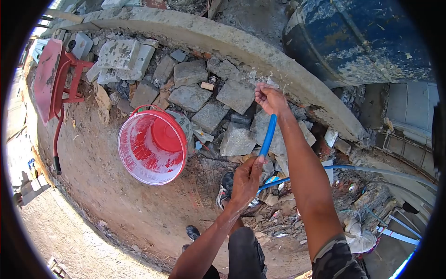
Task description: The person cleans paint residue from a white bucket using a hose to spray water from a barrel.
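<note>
A blue hose (268,136) runs between my two hands, then trails away to the right past my right forearm. My left hand (247,176) is closed round the hose below. Higher up, my right hand (269,96) has its fingers curled beside the hose's upper end, over the stone blocks; part of its grip is hidden. A red bucket (160,132) with whitish residue inside lies tilted to the left of my hands, its open mouth facing me.
Rough stone blocks (190,97) are heaped along a curved concrete edge (204,30). A red wheelbarrow (49,81) stands at the left. A large blue drum (357,42) is at the upper right. Rubble (274,232) lies near my feet.
</note>
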### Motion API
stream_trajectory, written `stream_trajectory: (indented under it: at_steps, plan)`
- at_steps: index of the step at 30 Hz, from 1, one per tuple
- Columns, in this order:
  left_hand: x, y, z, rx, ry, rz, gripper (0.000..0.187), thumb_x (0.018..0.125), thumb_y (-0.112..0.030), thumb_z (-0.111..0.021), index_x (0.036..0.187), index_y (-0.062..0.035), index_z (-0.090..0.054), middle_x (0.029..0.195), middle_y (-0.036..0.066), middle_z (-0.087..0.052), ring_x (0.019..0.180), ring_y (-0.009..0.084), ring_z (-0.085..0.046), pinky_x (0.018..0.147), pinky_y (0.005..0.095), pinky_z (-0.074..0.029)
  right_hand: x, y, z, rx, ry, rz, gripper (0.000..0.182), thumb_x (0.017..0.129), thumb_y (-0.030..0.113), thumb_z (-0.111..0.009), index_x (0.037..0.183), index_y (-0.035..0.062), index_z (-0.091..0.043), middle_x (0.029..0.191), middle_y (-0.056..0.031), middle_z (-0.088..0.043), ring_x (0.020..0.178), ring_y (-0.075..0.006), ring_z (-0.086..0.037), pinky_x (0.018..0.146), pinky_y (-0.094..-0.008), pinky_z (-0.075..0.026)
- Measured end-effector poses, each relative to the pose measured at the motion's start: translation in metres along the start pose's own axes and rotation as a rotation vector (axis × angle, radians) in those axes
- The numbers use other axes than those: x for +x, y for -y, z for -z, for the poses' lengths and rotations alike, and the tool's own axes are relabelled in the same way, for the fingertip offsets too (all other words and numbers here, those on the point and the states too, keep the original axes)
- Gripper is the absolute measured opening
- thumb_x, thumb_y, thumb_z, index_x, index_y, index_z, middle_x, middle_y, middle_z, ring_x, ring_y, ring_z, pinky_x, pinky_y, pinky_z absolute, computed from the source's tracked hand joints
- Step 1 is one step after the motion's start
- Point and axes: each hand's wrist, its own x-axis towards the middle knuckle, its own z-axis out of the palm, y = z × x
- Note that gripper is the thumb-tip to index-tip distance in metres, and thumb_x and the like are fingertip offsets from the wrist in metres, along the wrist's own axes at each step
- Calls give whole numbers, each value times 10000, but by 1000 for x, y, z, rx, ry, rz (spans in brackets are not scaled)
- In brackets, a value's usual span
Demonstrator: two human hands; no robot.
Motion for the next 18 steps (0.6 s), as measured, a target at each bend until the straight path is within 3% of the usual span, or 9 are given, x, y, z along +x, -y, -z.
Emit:
stream_trajectory:
  at_steps: [1,9,11,12,14,15,17,18]
  plan:
    - [-3,3,0,-59,10,-20,342,1005,-355,-544,1018,-32,-655,593,-86,-377,496,4,-310,434,211,-242,4,3,0,-31,-19,-21,182,963,87,-501,1084,-16,-590,900,-127,-630,744,-194,-598,664,-331,-522]
    - [-27,-52,7,11,31,-35,371,999,-361,-554,984,-8,-665,585,-68,-432,491,7,-352,423,217,-266,-2,0,-7,-146,-155,-30,165,935,55,-545,1075,-27,-573,855,-170,-644,672,-226,-620,578,-338,-528]
    - [-31,-64,4,-69,54,158,396,993,-387,-555,961,-5,-655,585,-46,-447,470,29,-379,419,211,-279,-23,4,-15,-165,-237,-75,214,928,56,-556,1123,-29,-580,894,-172,-654,688,-220,-634,596,-334,-539]
    - [-31,-69,3,-60,65,143,396,993,-387,-555,961,-5,-655,585,-46,-447,470,29,-379,419,211,-279,-37,8,-18,-157,-235,-56,214,928,56,-556,1123,-29,-580,894,-172,-654,688,-220,-634,596,-334,-539]
    - [-25,-78,0,-180,41,304,416,985,-411,-557,984,-2,-631,601,-31,-451,451,54,-392,417,216,-319,-74,17,-19,-463,-500,83,324,925,65,-559,1231,-43,-560,964,-149,-666,732,-215,-640,667,-323,-548]
    - [-23,-85,-2,-248,62,357,440,980,-431,-553,1068,-2,-590,632,-25,-440,450,71,-382,419,252,-368,-89,16,-8,-455,-498,113,324,925,65,-559,1231,-43,-560,964,-149,-666,732,-215,-640,667,-323,-548]
    - [-15,-92,-6,-344,77,391,448,979,-430,-554,1115,-3,-563,643,-18,-453,468,83,-401,432,289,-397,-96,-1,56,-744,-335,910,477,904,157,-637,1321,-32,-500,1024,-118,-685,799,-207,-645,743,-349,-546]
    - [-5,-93,-10,-446,81,447,463,977,-428,-555,1161,-3,-537,655,-10,-466,486,95,-420,445,326,-427,-92,35,45,-741,-336,965,477,904,157,-637,1321,-32,-500,1024,-118,-685,799,-207,-645,743,-349,-546]
